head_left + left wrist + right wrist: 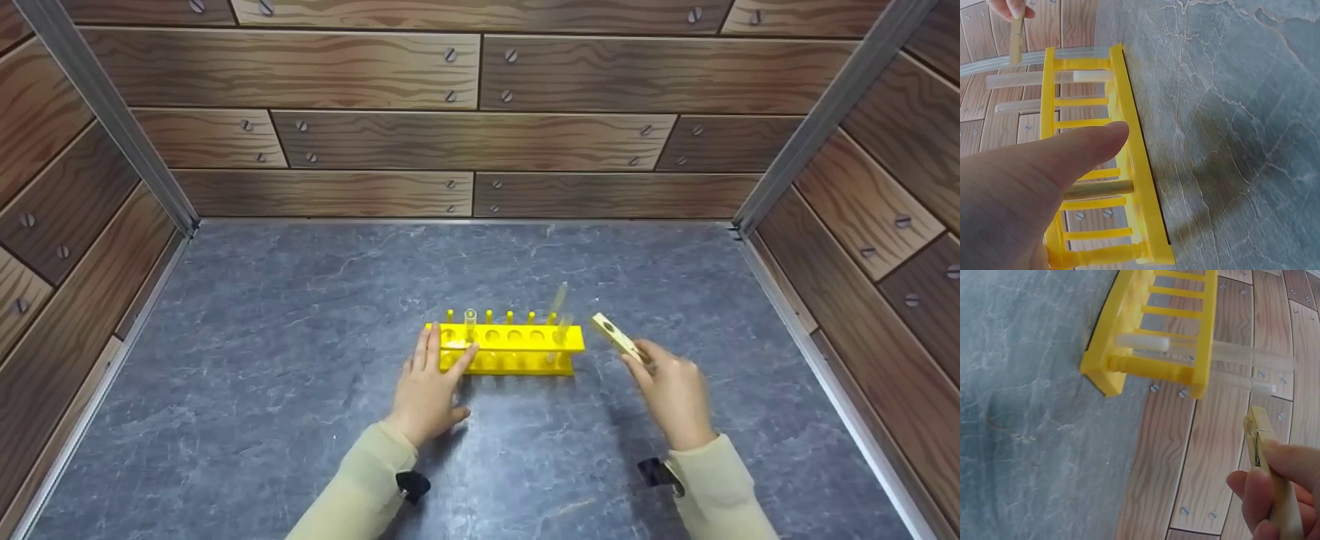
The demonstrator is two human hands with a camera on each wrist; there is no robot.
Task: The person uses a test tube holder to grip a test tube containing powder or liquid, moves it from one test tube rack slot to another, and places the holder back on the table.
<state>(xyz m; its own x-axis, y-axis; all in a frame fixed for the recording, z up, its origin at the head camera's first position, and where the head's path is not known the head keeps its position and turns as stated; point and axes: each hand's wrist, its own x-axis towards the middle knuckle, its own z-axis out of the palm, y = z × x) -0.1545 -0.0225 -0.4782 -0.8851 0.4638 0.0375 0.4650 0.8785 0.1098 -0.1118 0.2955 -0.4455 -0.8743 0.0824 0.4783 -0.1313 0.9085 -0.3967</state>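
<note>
A yellow test tube rack (531,339) stands upright on the grey surface. My left hand (426,397) rests at its left end, fingers extended onto the rack; the thumb (1095,140) stretches out in front of it. One test tube (470,324) stands in a hole near that hand. At the right end another tube (1252,355) has whitish contents at its bottom. A further clear tube (560,298) rises behind it, apparently on a peg. My right hand (675,390) grips a wooden test tube clamp (616,336), its tip beside the rack's right end, apart from the tubes.
Wood-patterned panels (375,139) enclose the back and both sides, with metal rails (814,120) at the corners. The marbled grey surface (300,300) extends around the rack. A black band (660,474) sits at the right cuff.
</note>
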